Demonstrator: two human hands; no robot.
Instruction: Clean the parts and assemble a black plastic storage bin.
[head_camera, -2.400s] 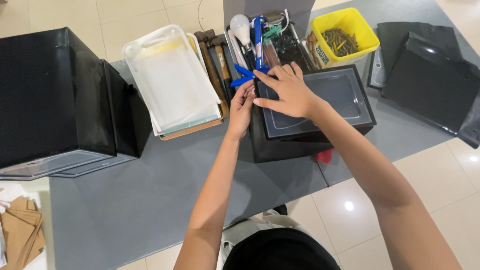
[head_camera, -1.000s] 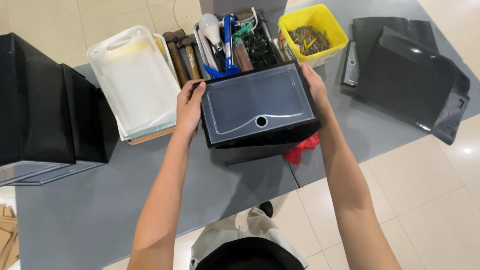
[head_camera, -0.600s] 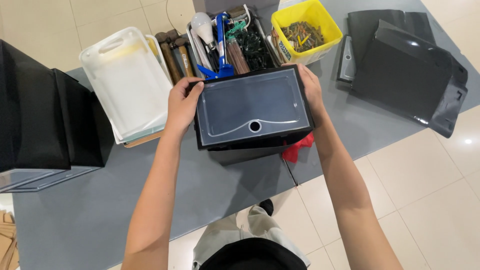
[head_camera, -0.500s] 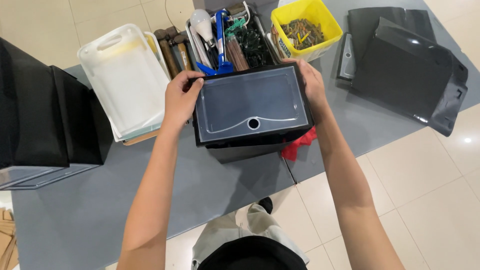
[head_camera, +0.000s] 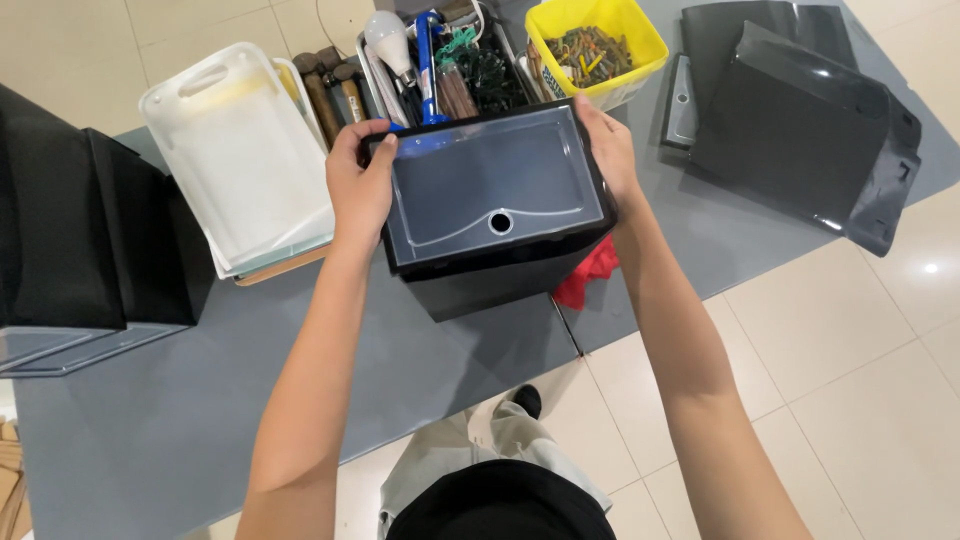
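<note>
While both hands grip it, the black box (head_camera: 497, 215) with a clear front panel and a round hole sits lifted above the near edge of the grey table (head_camera: 150, 420). Left of it: stacked black boxes (head_camera: 70, 220), then white cutting boards (head_camera: 240, 160). Right: loose black panels (head_camera: 800, 120). Behind: tool tray (head_camera: 440, 60) with a bulb and blue tool; yellow bin (head_camera: 595, 45) of small parts. Left hand (head_camera: 362, 185) clamps the box's left edge; right hand (head_camera: 610, 150) clamps the right edge. Red cloth (head_camera: 590, 280) lies beneath the box.
</note>
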